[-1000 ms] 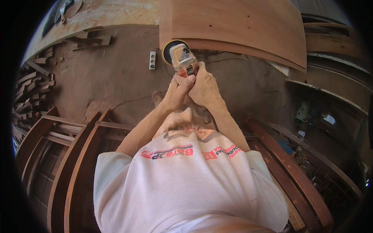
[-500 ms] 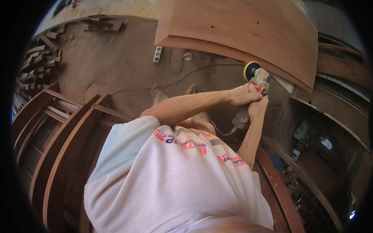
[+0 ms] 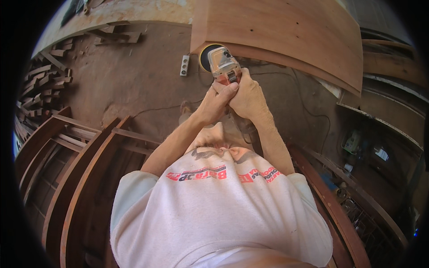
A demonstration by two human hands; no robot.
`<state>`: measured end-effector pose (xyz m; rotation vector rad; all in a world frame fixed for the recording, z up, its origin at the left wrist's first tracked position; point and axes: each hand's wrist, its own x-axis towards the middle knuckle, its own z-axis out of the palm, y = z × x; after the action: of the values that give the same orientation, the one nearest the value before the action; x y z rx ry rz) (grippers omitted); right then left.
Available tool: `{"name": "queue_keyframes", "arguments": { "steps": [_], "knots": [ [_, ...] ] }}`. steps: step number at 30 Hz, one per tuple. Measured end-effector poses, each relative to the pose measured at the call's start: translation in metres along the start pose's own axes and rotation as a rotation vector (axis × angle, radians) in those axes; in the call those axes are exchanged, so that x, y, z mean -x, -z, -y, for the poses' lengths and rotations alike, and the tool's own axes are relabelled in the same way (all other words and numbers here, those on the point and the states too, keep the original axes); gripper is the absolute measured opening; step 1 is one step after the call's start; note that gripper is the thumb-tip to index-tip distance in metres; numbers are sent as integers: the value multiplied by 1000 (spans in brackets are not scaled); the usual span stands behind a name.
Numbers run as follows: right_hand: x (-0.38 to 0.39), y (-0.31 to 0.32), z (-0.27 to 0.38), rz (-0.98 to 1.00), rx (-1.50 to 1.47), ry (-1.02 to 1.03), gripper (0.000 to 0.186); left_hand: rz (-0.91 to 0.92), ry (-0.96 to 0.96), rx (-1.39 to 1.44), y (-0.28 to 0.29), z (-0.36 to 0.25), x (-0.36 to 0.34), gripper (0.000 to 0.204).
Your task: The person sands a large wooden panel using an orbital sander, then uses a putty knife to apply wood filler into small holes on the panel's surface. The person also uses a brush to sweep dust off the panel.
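Both my hands are closed around an angle grinder (image 3: 223, 62) with a round black, yellow-rimmed sanding pad (image 3: 206, 57). My left hand (image 3: 213, 99) wraps its body from the left, thumb across the top. On the right side, my right hand (image 3: 248, 96) grips it just behind the head; the rear of the tool is partly hidden under my hands. The pad is at the near left corner of a large reddish-brown wooden panel (image 3: 286, 35), along its edge. From this angle I cannot tell whether it touches the wood.
A white power strip (image 3: 184, 65) lies on the dusty floor (image 3: 152, 71), with a cord (image 3: 308, 111) running across it. Offcuts (image 3: 44, 85) are piled at the far left. Wooden frames (image 3: 85, 178) stand near left; a cluttered shelf (image 3: 357, 178) is at the right.
My hands have carried the angle grinder leftward along the panel's near edge, from its right part to its left corner. Both hands kept hold of it.
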<state>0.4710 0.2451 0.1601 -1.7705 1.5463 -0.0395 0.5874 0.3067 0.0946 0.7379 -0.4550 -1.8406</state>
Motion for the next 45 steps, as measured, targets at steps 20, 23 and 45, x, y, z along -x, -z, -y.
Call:
{"name": "queue_keyframes", "arguments": {
  "steps": [20,23,45],
  "knots": [
    [22,135,-241,-414,-417,-113,52,375,5,-351,-168,146,-177,32],
    [24,124,-237,-418,-382,-46,53,287,18,-409,-165,130,-158,33],
    [3,84,-119,-19,22,-6,64,-8,-96,-144,-80,95,-81,44]
  ]
}}
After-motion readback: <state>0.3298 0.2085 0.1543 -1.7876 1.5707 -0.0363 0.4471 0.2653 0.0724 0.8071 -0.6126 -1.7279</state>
